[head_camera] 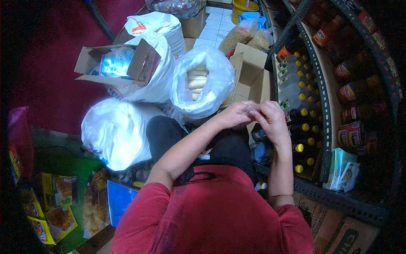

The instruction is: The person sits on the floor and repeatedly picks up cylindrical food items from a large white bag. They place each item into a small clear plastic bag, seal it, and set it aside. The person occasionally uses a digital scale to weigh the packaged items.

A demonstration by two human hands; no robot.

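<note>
Above my right knee, both hands meet with their fingertips together. My left hand (237, 115) pinches a small bit of clear plastic film (250, 103). From the other side, my right hand (273, 122) grips the same film between thumb and fingers. Most of it is hidden by the fingers, so its shape cannot be told. Just beyond the hands stands an open cardboard box (264, 85). To its left is an open white plastic bag (219, 68), with several pale, wrapped tube-shaped packets (197, 83) stacked inside.
White sacks (119, 133) crowd the left, one bearing an open carton (104, 79) of plastic packs. Metal shelving (326, 127) with yellow-capped bottles (303, 112) and jars rises close on the right. Bags of dry brown goods (238, 36) and a yellow bucket (241, 11) stand farther off.
</note>
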